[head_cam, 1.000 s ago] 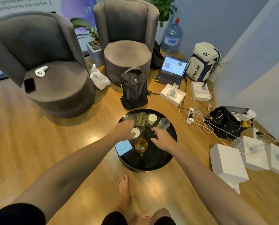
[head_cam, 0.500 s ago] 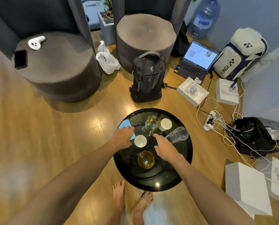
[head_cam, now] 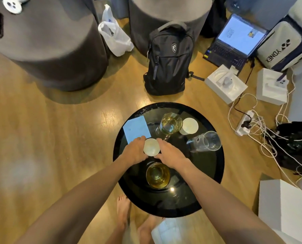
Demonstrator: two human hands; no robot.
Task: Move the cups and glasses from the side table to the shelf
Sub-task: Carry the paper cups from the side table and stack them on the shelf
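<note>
A round black side table [head_cam: 215, 166] stands on the wooden floor below me. A small white cup [head_cam: 151, 147] sits near its middle. My left hand [head_cam: 135, 152] cups its left side and my right hand [head_cam: 170, 154] cups its right side, fingers curled round it. Nearer to me stands a glass of amber liquid [head_cam: 158, 175]. Behind the cup is a yellow-tinted glass [head_cam: 169, 124], beside it a second white cup [head_cam: 189, 126], and a clear glass [head_cam: 206, 141] at the right. No shelf is in view.
A blue card [head_cam: 137, 128] lies on the table's left. A black backpack [head_cam: 167, 59] leans behind the table. Grey armchairs [head_cam: 46, 44] stand at the back. Laptop [head_cam: 234, 41], white boxes [head_cam: 225, 83], a power strip with cables [head_cam: 244, 123] and a black bag [head_cam: 294, 145] crowd the right. My bare feet [head_cam: 123, 212] are below.
My view has tilted down and come closer to the table. Both hands have closed in on the small white cup from either side.
</note>
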